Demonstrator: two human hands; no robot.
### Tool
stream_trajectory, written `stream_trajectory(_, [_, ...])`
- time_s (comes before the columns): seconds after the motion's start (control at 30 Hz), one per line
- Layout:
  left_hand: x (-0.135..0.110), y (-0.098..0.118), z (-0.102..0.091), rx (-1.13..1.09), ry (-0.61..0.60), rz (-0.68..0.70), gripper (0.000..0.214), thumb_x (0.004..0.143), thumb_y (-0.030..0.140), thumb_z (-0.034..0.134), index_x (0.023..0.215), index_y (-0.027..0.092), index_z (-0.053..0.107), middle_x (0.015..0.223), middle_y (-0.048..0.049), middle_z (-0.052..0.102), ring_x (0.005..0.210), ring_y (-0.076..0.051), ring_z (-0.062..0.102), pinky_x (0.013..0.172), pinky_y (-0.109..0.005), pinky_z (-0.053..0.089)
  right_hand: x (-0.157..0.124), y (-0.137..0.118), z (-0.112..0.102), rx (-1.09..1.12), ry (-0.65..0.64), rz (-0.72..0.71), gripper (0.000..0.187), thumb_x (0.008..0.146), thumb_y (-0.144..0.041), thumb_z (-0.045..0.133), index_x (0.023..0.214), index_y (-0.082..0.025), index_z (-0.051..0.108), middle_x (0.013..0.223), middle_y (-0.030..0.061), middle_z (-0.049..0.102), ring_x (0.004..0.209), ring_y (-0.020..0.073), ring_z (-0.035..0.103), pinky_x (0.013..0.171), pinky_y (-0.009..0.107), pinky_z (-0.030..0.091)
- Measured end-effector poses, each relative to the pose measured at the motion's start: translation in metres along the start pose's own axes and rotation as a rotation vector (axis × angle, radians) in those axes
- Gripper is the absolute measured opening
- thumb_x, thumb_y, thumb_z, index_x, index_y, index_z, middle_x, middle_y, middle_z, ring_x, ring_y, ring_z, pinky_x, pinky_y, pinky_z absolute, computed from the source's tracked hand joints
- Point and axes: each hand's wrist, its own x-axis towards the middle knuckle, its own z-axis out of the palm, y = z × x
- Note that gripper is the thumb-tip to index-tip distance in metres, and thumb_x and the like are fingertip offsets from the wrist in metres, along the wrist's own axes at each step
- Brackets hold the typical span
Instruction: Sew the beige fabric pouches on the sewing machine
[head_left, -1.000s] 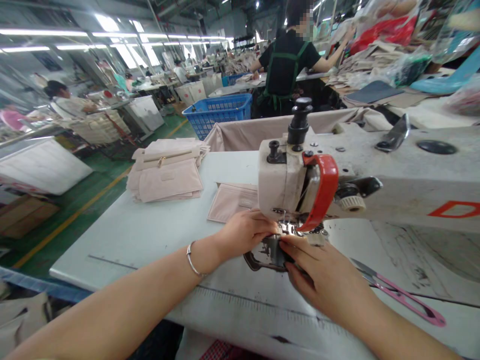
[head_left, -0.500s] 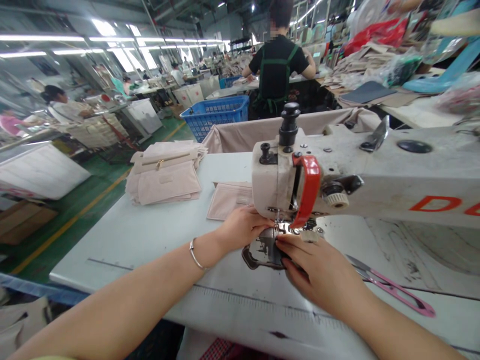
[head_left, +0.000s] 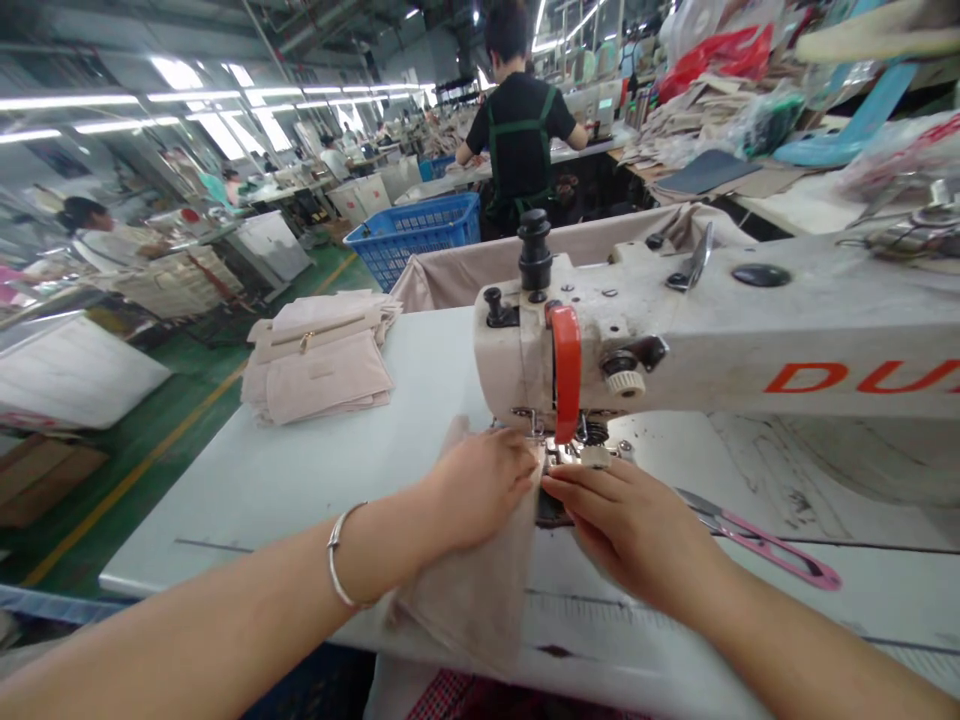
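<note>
Beige cloth (head_left: 480, 600) runs from the near table edge up under the left hand (head_left: 480, 485), reaching just left of the presser foot (head_left: 556, 455). That hand's fingers bend close together over it, probably keeping it flat; whether they pinch it, I cannot tell. The right hand (head_left: 626, 510) sets its fingers together beside the foot, seemingly steadying; their grip is unclear. Scissors (head_left: 741, 525) lie to the right, likely for easy reach. Farther left sits a stack of beige pieces (head_left: 326, 375), apart from both hands; beyond, a blue basket (head_left: 416, 235).
</note>
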Motion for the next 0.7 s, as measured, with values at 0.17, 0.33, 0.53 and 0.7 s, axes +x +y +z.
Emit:
stream_trajectory(0.17, [-0.015, 0.017, 0.007, -0.066, 0.004, -0.002, 0.021, 0.092, 0.012, 0.050, 0.110, 0.015, 0.061, 0.109, -0.0089, 0.062, 0.107, -0.024, 0.057, 0.096, -0.039, 0.049, -0.002, 0.001, 0.001, -0.006, -0.044, 0.010, 0.033, 0.092, -0.012, 0.049, 0.121, -0.016, 0.063, 0.115, 0.0109, 0.064, 0.104, 0.0274, 0.056, 0.089, 0.046, 0.051])
stream_trajectory(0.33, [-0.018, 0.015, 0.015, -0.049, 0.028, -0.011, 0.030, 0.093, 0.010, 0.047, 0.121, 0.017, 0.057, 0.118, -0.0094, 0.061, 0.111, -0.024, 0.055, 0.097, -0.041, 0.048, -0.003, -0.003, 0.001, -0.053, -0.072, 0.013, 0.035, 0.091, -0.013, 0.051, 0.125, -0.014, 0.061, 0.115, 0.0130, 0.061, 0.096, 0.0276, 0.054, 0.083, 0.046, 0.051])
stream_trajectory(0.53, [-0.045, 0.010, 0.017, -0.190, 0.264, -0.327, 0.043, 0.086, 0.016, 0.062, 0.128, 0.022, 0.054, 0.138, -0.0087, 0.053, 0.132, -0.031, 0.042, 0.115, -0.057, 0.027, -0.002, -0.005, 0.004, -0.089, -0.108, 0.039, 0.036, 0.092, -0.014, 0.051, 0.127, -0.017, 0.060, 0.115, 0.0120, 0.060, 0.097, 0.0277, 0.053, 0.085, 0.047, 0.050])
stream_trajectory(0.7, [-0.083, 0.024, 0.020, -1.103, 0.722, -0.899, 0.060, 0.080, 0.028, 0.073, 0.134, 0.021, 0.046, 0.143, -0.0132, 0.048, 0.130, -0.029, 0.049, 0.104, -0.042, 0.045, -0.001, -0.005, 0.006, -0.082, -0.089, 0.048, 0.038, 0.090, -0.012, 0.050, 0.127, -0.016, 0.061, 0.118, 0.0126, 0.060, 0.100, 0.0287, 0.052, 0.089, 0.048, 0.049])
